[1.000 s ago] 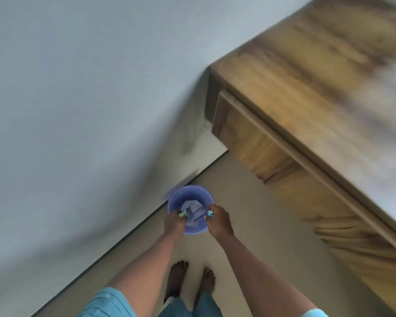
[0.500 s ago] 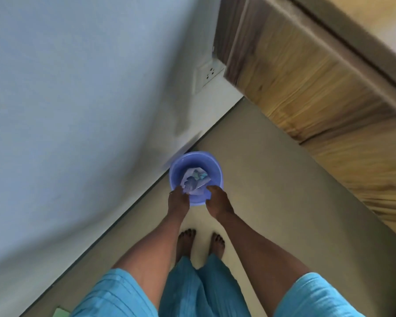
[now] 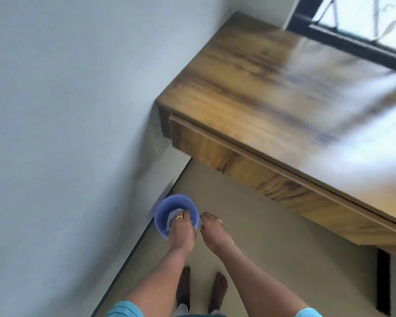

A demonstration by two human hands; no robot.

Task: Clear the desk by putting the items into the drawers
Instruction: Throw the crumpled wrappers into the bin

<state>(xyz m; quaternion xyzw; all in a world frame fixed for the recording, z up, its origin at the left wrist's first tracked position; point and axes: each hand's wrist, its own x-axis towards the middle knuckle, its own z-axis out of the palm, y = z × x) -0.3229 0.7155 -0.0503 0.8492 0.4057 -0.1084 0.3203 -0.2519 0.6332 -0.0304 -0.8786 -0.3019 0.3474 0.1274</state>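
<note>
Floor corner by the pale wall: left hand (image 3: 183, 229) dips bent fingers into the blue bin (image 3: 161, 216) over crumpled paper (image 3: 172, 218), grip unclear, right hand (image 3: 213, 231) loose and empty beside the rim; snagging the rim could tip it, and the desk drawer (image 3: 215, 154) looks shut.

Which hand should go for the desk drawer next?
Right, probably. The right hand hangs just outside the blue bin, toward the desk, apparently holding nothing; the left hand is over the bin, fingers at the paper inside.
</note>
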